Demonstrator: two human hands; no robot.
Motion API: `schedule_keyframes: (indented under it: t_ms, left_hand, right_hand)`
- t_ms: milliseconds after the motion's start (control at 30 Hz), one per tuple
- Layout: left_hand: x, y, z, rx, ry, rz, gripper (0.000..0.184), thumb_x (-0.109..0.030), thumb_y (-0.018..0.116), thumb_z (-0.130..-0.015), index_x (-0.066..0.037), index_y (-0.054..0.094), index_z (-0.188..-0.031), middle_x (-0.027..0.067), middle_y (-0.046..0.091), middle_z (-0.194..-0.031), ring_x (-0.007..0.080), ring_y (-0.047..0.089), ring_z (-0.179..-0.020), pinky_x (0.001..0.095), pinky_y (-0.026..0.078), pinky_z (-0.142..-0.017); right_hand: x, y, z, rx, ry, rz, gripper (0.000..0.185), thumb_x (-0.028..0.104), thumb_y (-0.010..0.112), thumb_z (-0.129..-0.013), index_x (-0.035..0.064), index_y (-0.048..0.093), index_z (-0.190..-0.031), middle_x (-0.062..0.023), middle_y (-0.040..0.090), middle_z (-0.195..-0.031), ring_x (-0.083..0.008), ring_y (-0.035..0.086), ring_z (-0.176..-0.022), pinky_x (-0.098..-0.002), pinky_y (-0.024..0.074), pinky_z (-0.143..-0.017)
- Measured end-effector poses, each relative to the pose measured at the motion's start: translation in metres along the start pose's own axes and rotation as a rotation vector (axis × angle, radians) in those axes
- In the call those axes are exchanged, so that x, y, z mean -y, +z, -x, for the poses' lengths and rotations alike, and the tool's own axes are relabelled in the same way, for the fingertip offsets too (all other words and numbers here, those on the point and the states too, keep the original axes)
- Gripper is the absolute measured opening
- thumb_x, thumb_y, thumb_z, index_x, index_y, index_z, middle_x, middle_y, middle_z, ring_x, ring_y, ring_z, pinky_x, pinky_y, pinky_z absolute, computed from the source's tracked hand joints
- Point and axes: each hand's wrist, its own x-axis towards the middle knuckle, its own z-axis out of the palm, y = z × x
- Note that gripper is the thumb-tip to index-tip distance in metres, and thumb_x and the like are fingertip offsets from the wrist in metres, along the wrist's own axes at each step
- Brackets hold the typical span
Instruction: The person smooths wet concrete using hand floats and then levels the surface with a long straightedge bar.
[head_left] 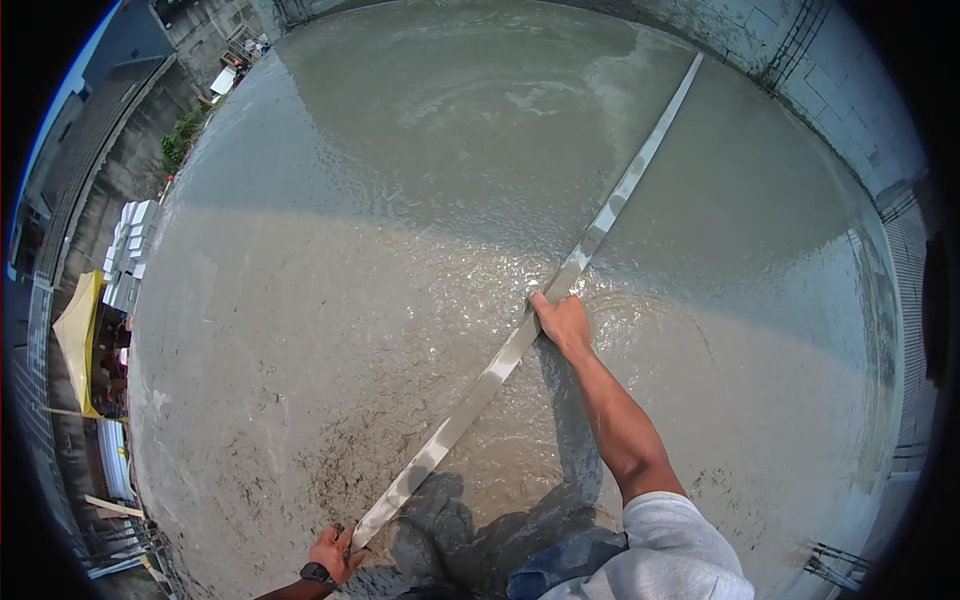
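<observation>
A long, pale metal screed bar point(465, 410) lies slantwise across the wet concrete point(400, 290), from the lower left to the far upper right. My right hand point(564, 320) grips it near its middle, thumb over the top edge. At the near end, my left hand point(335, 554), with a dark watch on the wrist, has its fingers closed around the bar's tip. Smooth and shiny concrete spreads beyond the bar, while on the near left side its surface is rough and lumpy. My shadow falls over the concrete below my arms.
Block walls point(840, 100) border the slab at the upper right. Rebar point(838, 565) sticks out at the lower right, with more rods point(795, 45) against the far wall. Past the left edge are a yellow canopy point(78, 335), stacked white blocks point(130, 250) and a wooden plank point(113, 507).
</observation>
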Motion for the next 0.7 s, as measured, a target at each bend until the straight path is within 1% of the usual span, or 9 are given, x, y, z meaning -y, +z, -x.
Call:
schedule_keyframes:
  t_ms: [67, 200, 300, 333, 400, 500, 600, 633, 700]
  left_hand:
    - [0.009, 0.006, 0.005, 0.003, 0.015, -0.006, 0.071, -0.04, 0.075, -0.08, -0.012, 0.052, -0.141, 0.0167, 0.054, -0.099, 0.0383, 0.058, -0.098, 0.0497, 0.052, -0.077]
    - [0.002, 0.004, 0.005, -0.017, -0.008, 0.008, 0.066, -0.036, 0.075, -0.079, -0.01, 0.055, -0.136, 0.016, 0.055, -0.098, 0.0373, 0.059, -0.098, 0.0493, 0.053, -0.077]
    - [0.011, 0.02, 0.006, -0.055, -0.062, 0.018, 0.061, -0.033, 0.074, -0.077, -0.009, 0.058, -0.131, 0.0155, 0.055, -0.098, 0.0368, 0.059, -0.098, 0.0491, 0.053, -0.077]
    - [0.009, 0.027, 0.007, -0.062, -0.082, 0.025, 0.06, -0.031, 0.074, -0.076, -0.009, 0.059, -0.13, 0.0154, 0.055, -0.098, 0.0367, 0.059, -0.098, 0.0491, 0.053, -0.077]
    - [0.001, 0.029, 0.008, -0.128, -0.052, -0.001, 0.059, -0.03, 0.073, -0.075, -0.01, 0.059, -0.129, 0.0149, 0.056, -0.098, 0.0362, 0.059, -0.097, 0.0492, 0.053, -0.076]
    - [0.002, 0.026, 0.01, -0.215, -0.026, -0.018, 0.059, -0.03, 0.073, -0.072, -0.011, 0.061, -0.127, 0.0141, 0.056, -0.098, 0.0358, 0.06, -0.094, 0.0493, 0.054, -0.072]
    - [-0.005, 0.025, 0.011, -0.278, -0.035, -0.022, 0.058, -0.03, 0.073, -0.071, -0.012, 0.063, -0.125, 0.0134, 0.056, -0.098, 0.0355, 0.061, -0.091, 0.0492, 0.054, -0.068]
    - [-0.009, 0.026, 0.013, -0.293, -0.041, -0.028, 0.058, -0.03, 0.073, -0.07, -0.012, 0.064, -0.124, 0.0132, 0.056, -0.098, 0.0353, 0.061, -0.09, 0.0491, 0.054, -0.067]
    - [-0.008, 0.03, 0.019, -0.293, -0.077, -0.024, 0.056, -0.03, 0.073, -0.07, -0.012, 0.065, -0.122, 0.0129, 0.057, -0.097, 0.0352, 0.061, -0.09, 0.0489, 0.054, -0.066]
  right_hand:
    - [0.005, 0.007, 0.01, -0.003, -0.033, 0.017, 0.069, 0.054, 0.067, -0.079, -0.0113, 0.071, -0.1, -0.0312, 0.071, -0.1, -0.0432, 0.07, -0.096, -0.0488, 0.0522, -0.086]
    - [0.004, 0.0, 0.0, 0.121, -0.073, 0.069, 0.076, 0.06, 0.066, -0.079, -0.0125, 0.071, -0.101, -0.0326, 0.07, -0.102, -0.0438, 0.069, -0.099, -0.0477, 0.0525, -0.088]
    - [0.002, -0.011, -0.025, 0.134, -0.028, 0.145, 0.08, 0.063, 0.067, -0.079, -0.0132, 0.07, -0.103, -0.0325, 0.069, -0.105, -0.0438, 0.069, -0.103, -0.0471, 0.052, -0.09]
    - [0.002, -0.017, -0.037, 0.045, -0.01, 0.1, 0.079, 0.062, 0.068, -0.079, -0.0131, 0.07, -0.104, -0.0326, 0.069, -0.107, -0.0438, 0.068, -0.105, -0.047, 0.0519, -0.091]
    - [0.007, -0.031, -0.062, -0.127, 0.022, -0.004, 0.079, 0.061, 0.069, -0.079, -0.0129, 0.069, -0.106, -0.0329, 0.069, -0.109, -0.0436, 0.068, -0.107, -0.0468, 0.0515, -0.092]
    - [0.017, -0.03, -0.076, -0.258, -0.038, -0.019, 0.07, 0.055, 0.071, -0.081, -0.0118, 0.069, -0.102, -0.0313, 0.07, -0.105, -0.0436, 0.068, -0.104, -0.0475, 0.0518, -0.091]
    - [0.02, -0.007, -0.074, -0.236, -0.148, 0.086, 0.063, 0.048, 0.07, -0.083, -0.0107, 0.067, -0.105, -0.0324, 0.069, -0.107, -0.0445, 0.067, -0.107, -0.0481, 0.0514, -0.092]
    - [0.023, -0.008, -0.073, -0.195, -0.091, 0.103, 0.055, 0.04, 0.069, -0.084, -0.01, 0.066, -0.108, -0.0328, 0.068, -0.108, -0.0451, 0.067, -0.107, -0.0489, 0.0508, -0.093]
    - [0.031, -0.015, -0.059, -0.179, -0.09, 0.084, 0.052, 0.037, 0.067, -0.083, -0.01, 0.066, -0.106, -0.0329, 0.068, -0.108, -0.0451, 0.067, -0.106, -0.0492, 0.0506, -0.093]
